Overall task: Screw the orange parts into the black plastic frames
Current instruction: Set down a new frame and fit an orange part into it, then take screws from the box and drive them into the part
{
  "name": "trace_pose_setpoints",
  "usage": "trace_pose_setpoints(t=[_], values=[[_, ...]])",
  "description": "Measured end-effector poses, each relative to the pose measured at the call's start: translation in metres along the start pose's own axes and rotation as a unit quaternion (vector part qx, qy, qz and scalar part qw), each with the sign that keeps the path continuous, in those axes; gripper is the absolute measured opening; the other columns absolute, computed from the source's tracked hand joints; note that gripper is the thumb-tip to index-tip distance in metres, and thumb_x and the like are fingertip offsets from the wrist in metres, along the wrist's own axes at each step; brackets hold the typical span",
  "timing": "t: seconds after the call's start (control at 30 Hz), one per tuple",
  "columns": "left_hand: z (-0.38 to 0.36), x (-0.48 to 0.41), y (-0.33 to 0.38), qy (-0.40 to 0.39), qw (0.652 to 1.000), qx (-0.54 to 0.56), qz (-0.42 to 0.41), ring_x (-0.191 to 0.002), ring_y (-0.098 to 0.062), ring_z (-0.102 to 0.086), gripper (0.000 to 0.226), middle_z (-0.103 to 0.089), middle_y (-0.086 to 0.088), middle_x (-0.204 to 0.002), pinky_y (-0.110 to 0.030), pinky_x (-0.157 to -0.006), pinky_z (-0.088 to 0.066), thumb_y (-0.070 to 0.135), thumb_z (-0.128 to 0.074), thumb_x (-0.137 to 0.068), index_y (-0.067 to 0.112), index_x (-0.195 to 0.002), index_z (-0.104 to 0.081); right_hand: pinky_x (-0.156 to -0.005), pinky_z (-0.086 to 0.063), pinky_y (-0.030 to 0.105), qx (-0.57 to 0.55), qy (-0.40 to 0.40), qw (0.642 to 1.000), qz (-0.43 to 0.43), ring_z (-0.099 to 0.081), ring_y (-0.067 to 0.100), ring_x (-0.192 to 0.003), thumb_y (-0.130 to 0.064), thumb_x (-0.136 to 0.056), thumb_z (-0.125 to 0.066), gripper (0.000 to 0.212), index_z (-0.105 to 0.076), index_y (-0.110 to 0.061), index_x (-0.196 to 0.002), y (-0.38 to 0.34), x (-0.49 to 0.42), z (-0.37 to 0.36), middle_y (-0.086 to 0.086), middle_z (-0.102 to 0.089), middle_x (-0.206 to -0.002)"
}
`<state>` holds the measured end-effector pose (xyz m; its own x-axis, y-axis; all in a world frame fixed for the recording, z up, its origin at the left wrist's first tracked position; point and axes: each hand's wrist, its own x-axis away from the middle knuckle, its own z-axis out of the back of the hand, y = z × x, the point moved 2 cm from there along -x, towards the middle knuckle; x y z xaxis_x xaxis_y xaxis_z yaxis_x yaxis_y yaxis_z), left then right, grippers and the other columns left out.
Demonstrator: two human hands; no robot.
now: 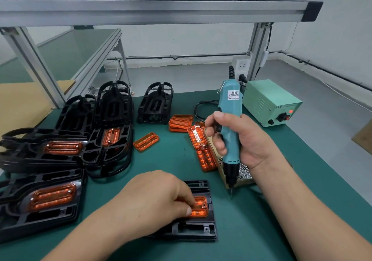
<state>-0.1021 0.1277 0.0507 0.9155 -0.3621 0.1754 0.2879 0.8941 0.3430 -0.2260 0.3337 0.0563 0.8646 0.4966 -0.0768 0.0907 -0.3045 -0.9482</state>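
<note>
At the far left lie done frames [40,220], each w/ an orange piece already seated.

Near centre, the left hand [153,196] has its fingers curled down on the part [201,204]. Thumb and fingertip pinch it and hold it in the pocket of the frame [193,232], which lies flat on the mat [261,230]. The long axis of the part runs left to right. Its left portion is hidden under the hand, and only the right end, w/ one small hole, is free.

Just right of that end and a bit farther away, the bit [231,194] points down over the mat and does not touch the part. The driver [229,107] stands approx. upright in the right hand [241,140], which is wrapped round its body. Whether a screw sits on the bit cannot be told.

So the right hand is the nearer one to the free hole. The next move is probably a short shift of the bit to the left and toward the near side, then down.

Behind the driver are the screw box [243,173] and spare parts [205,158].
</note>
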Motion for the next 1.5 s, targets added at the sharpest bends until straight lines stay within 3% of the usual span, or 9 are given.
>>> trace_pose_setpoints(t=[0.13, 0.23, 0.37, 0.43, 0.6, 0.77, 1.03, 1.2, 1.5], values=[[-0.005, -0.001, -0.002, 0.002, 0.999, -0.038, -0.008, -0.101, 0.008, -0.062, 0.031, -0.067, 0.04, -0.11, -0.022, -0.085, -0.052, 0.06, -0.06, -0.092, 0.066, -0.122, -0.057, -0.043, -0.049, 0.025, -0.014, 0.011, 1.0, 0.01, -0.06, 0.016, -0.05, -0.035, -0.087, -0.08, 0.031, -0.072, -0.007, -0.097, -0.001, -0.001, 0.001, 0.015, -0.067, -0.083], [0.0, -0.004, -0.014, 0.045, 0.989, 0.138, -0.004, -0.103, 0.014, -0.062, 0.029, -0.067, 0.039, -0.11, -0.017, -0.091, -0.05, 0.056, -0.052, -0.097, 0.06, -0.124, -0.061, -0.044, -0.049, 0.026, -0.03, 0.03, 0.999, 0.026, -0.06, 0.016, -0.052, -0.036, -0.086, -0.081, 0.027, -0.073, -0.01, -0.092, -0.002, -0.001, 0.004, 0.014, -0.067, -0.081], [0.008, -0.008, -0.027, 0.071, 0.856, 0.511, 0.018, -0.094, -0.012, -0.071, 0.039, -0.076, -0.002, -0.113, -0.026, -0.086, -0.058, 0.01, -0.056, -0.099, 0.032, -0.123, -0.078, -0.046, -0.047, 0.025, -0.062, 0.062, 0.995, 0.05, -0.057, 0.014, -0.052, -0.038, -0.086, -0.08, 0.023, -0.073, -0.016, -0.086, -0.004, -0.001, 0.007, 0.008, -0.066, -0.078], [0.008, -0.011, -0.03, 0.064, 0.814, 0.577, 0.031, -0.096, -0.023, -0.075, 0.043, -0.077, -0.015, -0.113, -0.029, -0.084, -0.062, -0.011, -0.052, -0.102, 0.016, -0.115, -0.081, -0.046, -0.047, 0.024, -0.091, 0.084, 0.99, 0.066, -0.056, 0.013, -0.052, -0.037, -0.089, -0.078, 0.022, -0.071, -0.016, -0.085, -0.004, -0.001, 0.007, 0.007, -0.065, -0.078], [0.007, -0.017, -0.036, 0.073, 0.807, 0.583, 0.063, -0.101, -0.032, -0.079, 0.02, -0.08, -0.017, -0.108, -0.029, -0.077, -0.065, -0.003, -0.063, -0.101, 0.006, -0.112, -0.078, -0.05, -0.049, 0.022, -0.202, 0.151, 0.961, 0.112, -0.057, 0.013, -0.059, -0.037, -0.097, -0.07, 0.025, -0.068, -0.015, -0.085, 0.002, 0.001, 0.001, 0.007, -0.063, -0.081], [0.001, -0.021, -0.033, 0.108, 0.849, 0.513, 0.069, -0.076, -0.029, -0.078, 0.004, -0.08, -0.017, -0.091, -0.028, -0.06, -0.061, 0.006, -0.071, -0.099, 0.006, -0.103, -0.072, -0.053, -0.052, 0.024, -0.249, 0.191, 0.941, 0.129, -0.06, 0.014, -0.064, -0.04, -0.101, -0.068, 0.029, -0.067, -0.015, -0.086, 0.002, 0.004, 0.0, 0.007, -0.065, -0.084], [-0.002, -0.021, -0.032, 0.126, 0.84, 0.526, 0.04, -0.092, -0.028, -0.08, 0.009, -0.081, -0.011, -0.099, -0.027, -0.068, -0.063, 0.005, -0.067, -0.101, 0.009, -0.104, -0.075, -0.055, -0.052, 0.024, -0.283, 0.233, 0.917, 0.154, -0.06, 0.015, -0.066, -0.042, -0.099, -0.069, 0.031, -0.065, -0.015, -0.084, 0.0, 0.006, -0.003, 0.007, -0.064, -0.085], [0.0, -0.021, -0.034, 0.169, 0.883, 0.438, 0.025, -0.067, -0.008, -0.067, 0.017, -0.073, 0.002, -0.075, -0.022, -0.058, -0.053, 0.014, -0.076, -0.096, 0.03, -0.093, -0.082, -0.063, -0.055, 0.03, -0.288, 0.252, 0.91, 0.162, -0.064, 0.021, -0.069, -0.05, -0.097, -0.07, 0.037, -0.065, -0.017, -0.083, 0.0, 0.007, -0.006, 0.006, -0.064, -0.082], [-0.004, -0.019, -0.021, 0.108, 0.791, 0.601, 0.043, -0.087, -0.031, -0.079, 0.01, -0.078, -0.022, -0.095, -0.032, -0.071, -0.064, 0.001, -0.077, -0.092, 0.011, -0.093, -0.079, -0.058, -0.05, 0.027, -0.306, 0.205, 0.912, 0.178, -0.053, 0.014, -0.062, -0.058, -0.099, -0.065, 0.042, -0.064, -0.018, -0.086, -0.002, 0.009, -0.013, -0.001, -0.051, -0.072]])
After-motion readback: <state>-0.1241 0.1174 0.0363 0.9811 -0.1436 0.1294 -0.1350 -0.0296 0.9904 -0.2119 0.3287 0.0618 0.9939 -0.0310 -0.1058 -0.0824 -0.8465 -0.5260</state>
